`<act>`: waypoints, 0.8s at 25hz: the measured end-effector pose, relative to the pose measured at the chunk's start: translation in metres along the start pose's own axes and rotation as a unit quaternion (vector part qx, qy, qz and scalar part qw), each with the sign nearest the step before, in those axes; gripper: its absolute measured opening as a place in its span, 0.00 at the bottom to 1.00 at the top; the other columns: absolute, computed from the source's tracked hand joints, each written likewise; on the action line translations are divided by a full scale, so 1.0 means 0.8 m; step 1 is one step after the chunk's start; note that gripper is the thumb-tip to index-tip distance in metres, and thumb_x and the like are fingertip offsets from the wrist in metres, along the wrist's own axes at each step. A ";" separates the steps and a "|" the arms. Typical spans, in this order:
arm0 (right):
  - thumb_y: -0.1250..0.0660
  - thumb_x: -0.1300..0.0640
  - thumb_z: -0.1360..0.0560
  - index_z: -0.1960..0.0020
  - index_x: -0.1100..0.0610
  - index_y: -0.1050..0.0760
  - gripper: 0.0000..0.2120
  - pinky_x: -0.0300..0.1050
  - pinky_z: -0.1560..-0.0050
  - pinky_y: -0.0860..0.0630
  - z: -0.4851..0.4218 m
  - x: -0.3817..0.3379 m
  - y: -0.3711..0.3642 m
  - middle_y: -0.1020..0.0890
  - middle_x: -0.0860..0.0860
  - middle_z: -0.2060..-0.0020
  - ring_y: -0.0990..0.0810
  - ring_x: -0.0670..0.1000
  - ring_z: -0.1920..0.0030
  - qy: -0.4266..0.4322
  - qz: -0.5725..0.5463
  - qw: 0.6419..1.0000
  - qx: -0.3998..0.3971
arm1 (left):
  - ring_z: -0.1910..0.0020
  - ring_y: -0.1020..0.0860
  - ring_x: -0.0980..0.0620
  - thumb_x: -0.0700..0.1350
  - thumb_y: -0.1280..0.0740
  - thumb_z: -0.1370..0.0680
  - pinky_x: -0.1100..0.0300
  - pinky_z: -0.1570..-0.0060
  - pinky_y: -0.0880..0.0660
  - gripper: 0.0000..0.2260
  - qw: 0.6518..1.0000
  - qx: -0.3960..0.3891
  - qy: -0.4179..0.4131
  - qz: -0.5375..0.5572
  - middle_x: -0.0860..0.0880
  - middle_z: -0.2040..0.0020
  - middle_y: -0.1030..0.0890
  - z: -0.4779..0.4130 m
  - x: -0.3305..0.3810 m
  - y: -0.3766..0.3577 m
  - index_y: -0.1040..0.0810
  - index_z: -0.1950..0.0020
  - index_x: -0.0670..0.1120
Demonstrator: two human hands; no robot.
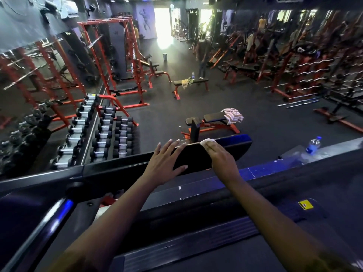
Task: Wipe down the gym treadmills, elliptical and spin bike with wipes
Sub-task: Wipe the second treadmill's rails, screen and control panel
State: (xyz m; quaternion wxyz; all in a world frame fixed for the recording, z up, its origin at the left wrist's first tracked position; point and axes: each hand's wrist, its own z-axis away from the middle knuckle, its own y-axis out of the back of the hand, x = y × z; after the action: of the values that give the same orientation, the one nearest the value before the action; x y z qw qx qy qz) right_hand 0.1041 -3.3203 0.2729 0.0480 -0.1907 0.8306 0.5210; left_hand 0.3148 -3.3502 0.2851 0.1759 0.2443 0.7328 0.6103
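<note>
Right hand [222,156] with white wipe [207,141] atop treadmill console [196,156]; yellow sticker [305,204] illegible.

Both your bare forearms reach forward and angle slightly inward, nearly straight. Your left hand [167,161] lies palm down, fingers straight and fanned apart, thumb splayed toward the right. Your right hand [222,157] is also palm down, fingers held together and stretched forward, their tips pressing a white wipe [207,141]. The hands are near each other, not touching.
</note>
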 end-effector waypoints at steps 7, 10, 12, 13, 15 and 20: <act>0.38 0.72 0.29 0.32 0.60 0.30 0.25 0.49 0.40 0.28 0.001 0.098 0.034 0.27 0.53 0.34 0.29 0.54 0.34 -0.101 0.029 0.994 0.014 | 0.28 0.34 0.44 0.68 0.52 0.26 0.47 0.30 0.39 0.36 0.995 -0.009 -0.087 -0.044 0.47 0.26 0.34 -0.048 0.022 -0.021 0.41 0.23 0.50; 0.39 0.70 0.27 0.35 0.60 0.28 0.21 0.48 0.41 0.28 -0.007 0.085 0.030 0.25 0.54 0.36 0.27 0.54 0.36 -0.105 -0.014 0.994 0.026 | 0.34 0.27 0.43 0.67 0.48 0.25 0.47 0.36 0.31 0.34 0.995 0.028 -0.088 -0.048 0.46 0.30 0.28 -0.047 0.024 -0.029 0.34 0.26 0.48; 0.37 0.71 0.27 0.33 0.61 0.29 0.23 0.50 0.41 0.27 -0.005 0.056 0.019 0.27 0.54 0.35 0.30 0.54 0.33 -0.039 -0.025 0.999 -0.009 | 0.35 0.26 0.43 0.67 0.47 0.25 0.47 0.36 0.30 0.34 0.994 0.039 -0.090 -0.046 0.46 0.31 0.28 -0.047 0.025 -0.029 0.34 0.26 0.48; 0.36 0.72 0.28 0.33 0.62 0.30 0.24 0.51 0.43 0.26 -0.002 0.050 0.015 0.27 0.55 0.34 0.30 0.54 0.33 -0.020 -0.018 1.000 -0.014 | 0.35 0.27 0.44 0.67 0.48 0.25 0.47 0.36 0.31 0.34 0.994 0.037 -0.092 -0.045 0.46 0.30 0.28 -0.047 0.024 -0.030 0.34 0.26 0.48; 0.35 0.73 0.30 0.34 0.62 0.29 0.26 0.51 0.47 0.24 -0.001 0.061 0.020 0.26 0.54 0.36 0.28 0.54 0.35 -0.026 -0.015 0.999 0.011 | 0.34 0.27 0.43 0.68 0.49 0.25 0.47 0.35 0.31 0.34 0.995 0.025 -0.091 -0.044 0.46 0.30 0.29 -0.047 0.024 -0.030 0.35 0.26 0.48; 0.37 0.71 0.30 0.38 0.58 0.24 0.22 0.42 0.40 0.30 -0.005 0.124 0.031 0.22 0.51 0.40 0.25 0.52 0.39 -0.082 -0.013 0.995 0.051 | 0.30 0.32 0.45 0.74 0.58 0.29 0.49 0.34 0.33 0.41 0.995 -0.015 -0.101 -0.021 0.48 0.26 0.35 -0.053 0.022 -0.017 0.44 0.22 0.52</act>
State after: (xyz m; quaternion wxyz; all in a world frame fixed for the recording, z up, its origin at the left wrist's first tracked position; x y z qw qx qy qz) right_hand 0.0039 -3.3405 0.2678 0.1329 -0.1556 0.8466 0.4914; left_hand 0.2749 -3.3767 0.2809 0.2653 0.2861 0.7073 0.5895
